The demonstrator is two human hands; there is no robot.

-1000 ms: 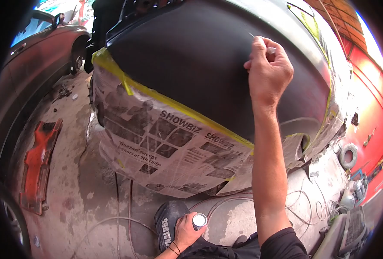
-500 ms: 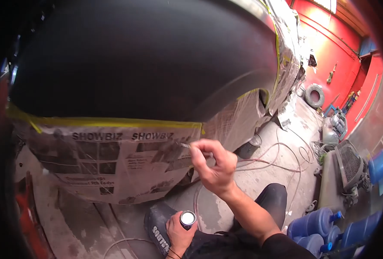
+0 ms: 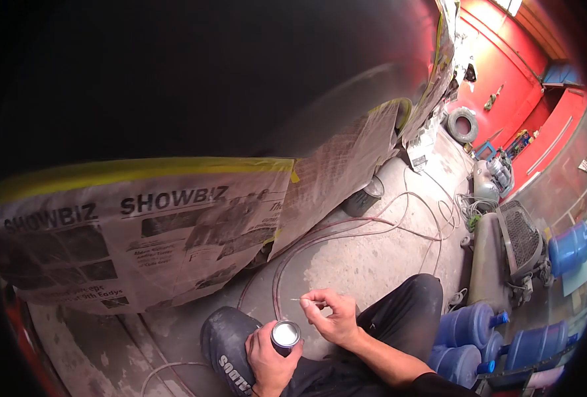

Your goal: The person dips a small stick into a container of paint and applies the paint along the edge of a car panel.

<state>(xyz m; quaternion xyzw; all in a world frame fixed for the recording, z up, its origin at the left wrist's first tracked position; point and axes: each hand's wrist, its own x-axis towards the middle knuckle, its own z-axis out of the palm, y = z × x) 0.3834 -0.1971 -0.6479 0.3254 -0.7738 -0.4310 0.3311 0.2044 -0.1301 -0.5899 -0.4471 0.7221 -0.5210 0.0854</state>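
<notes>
Wrapped round a small dark can (image 3: 285, 335) with white contents is my left hand (image 3: 267, 357), resting at my knee. My right hand (image 3: 333, 319) pinches a thin, light stick (image 3: 296, 300) just above and to the right of the can, its tip pointing left. Ahead is a black car panel (image 3: 174, 79). Yellow tape (image 3: 141, 165) runs along its lower edge, with newspaper sheets (image 3: 168, 231) hanging below.
Hoses (image 3: 366, 221) curl over the concrete floor (image 3: 346, 264). Blue water jugs (image 3: 465, 324) lie at the lower right beside a tank (image 3: 489, 264) and a mesh guard (image 3: 520, 238). A tire (image 3: 463, 125) leans by the red wall (image 3: 498, 73).
My right hand has come down from the black panel toward the can, still pinching the stick. The view has turned right and moved closer to the panel. My left hand keeps hold of the can.
</notes>
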